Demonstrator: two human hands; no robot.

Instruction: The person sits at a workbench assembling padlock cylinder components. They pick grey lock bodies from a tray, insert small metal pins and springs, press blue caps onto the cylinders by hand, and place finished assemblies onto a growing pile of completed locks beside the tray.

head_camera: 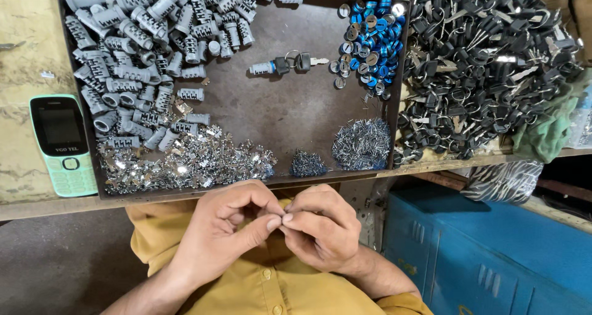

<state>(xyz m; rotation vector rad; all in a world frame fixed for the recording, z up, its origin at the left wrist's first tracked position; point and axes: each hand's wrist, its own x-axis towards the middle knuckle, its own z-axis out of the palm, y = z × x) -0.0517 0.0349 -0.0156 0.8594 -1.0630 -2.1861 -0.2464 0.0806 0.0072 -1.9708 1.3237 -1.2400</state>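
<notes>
My left hand (229, 225) and my right hand (320, 225) meet fingertip to fingertip just below the front edge of a dark metal tray (271, 114). They pinch something tiny between thumbs and forefingers; the part is hidden by the fingers. In the tray lie a heap of grey lock cylinders (139, 50), a pile of small shiny metal wafers (185, 164), a clump of thin springs (364, 143), a smaller dark clump (307, 163), blue and silver caps (370, 37), and one cylinder with keys on a ring (285, 64).
A large heap of black-headed keys (487, 62) lies right of the tray. A mint-green push-button phone (61, 143) rests at the left on the worn bench. A green cloth (552, 127) and a blue metal box (493, 253) are at the right.
</notes>
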